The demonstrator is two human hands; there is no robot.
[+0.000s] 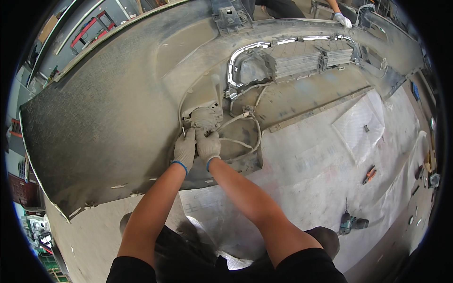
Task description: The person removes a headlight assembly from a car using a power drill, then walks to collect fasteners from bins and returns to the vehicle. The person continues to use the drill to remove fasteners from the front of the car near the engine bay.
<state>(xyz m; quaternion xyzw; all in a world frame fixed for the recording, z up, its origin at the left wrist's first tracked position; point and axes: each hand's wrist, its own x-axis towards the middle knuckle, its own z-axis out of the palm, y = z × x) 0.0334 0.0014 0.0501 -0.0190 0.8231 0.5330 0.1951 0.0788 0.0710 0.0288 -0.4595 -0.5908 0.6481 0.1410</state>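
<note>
Left hand (184, 147), right hand (208, 145): gloved, curled at six o'clock edge of dusty round housing (203, 116); grip indiscernible. Power drill (348, 223): four o'clock from hands.

1. Round unit (205, 114): a squat, grey-brown housing, thickly coated in dirt, set against the bumper's inner face just off the picture's centre toward 11 o'clock (its lower edge is covered).
2. Bumper (127, 94): a long, curved, dusty grey-brown shell, lying with its hollow inner side up, sweeping from 8 o'clock through 12 to 2 o'clock.
</note>
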